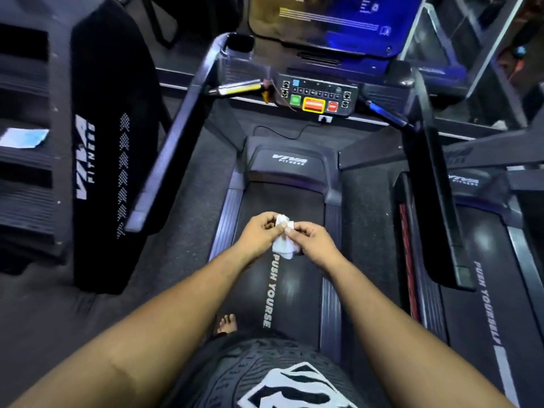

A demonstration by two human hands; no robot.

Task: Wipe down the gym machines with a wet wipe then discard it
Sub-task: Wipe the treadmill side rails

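— Where is the wet wipe (283, 240) as we look down?

— We hold it between both hands, out in front of the body and above the treadmill belt (282, 278). It is a crumpled white wad, and it hangs a little below our fingers.

— How do the hands sit on it?

— Our left hand (263, 231) pinches its upper edge with curled fingers, and our right hand (309, 238) pinches it from the other side. The fingertips of the two hands nearly meet over the wipe. Whether we are pulling it apart or only holding it, we cannot tell from this blurred view.

— And the machine around us?

— We stand on the belt, where white lettering reading "PUSH YOURSE" runs down the middle. One bare foot (227, 323) shows near the left side rail. Ahead is the motor cover (290, 163) with its logo, and above that the control panel (316, 97), which has a green button, a red one framed in yellow and a smaller red one. A lit screen (335, 22) stands over the panel. The left handrail (173, 148) and the right handrail (432, 184) slope down on either side of us.

— Anything beside it?

— A second treadmill (488, 278) lies on our right, and a dark machine (109, 142) with a logo stands on our left.
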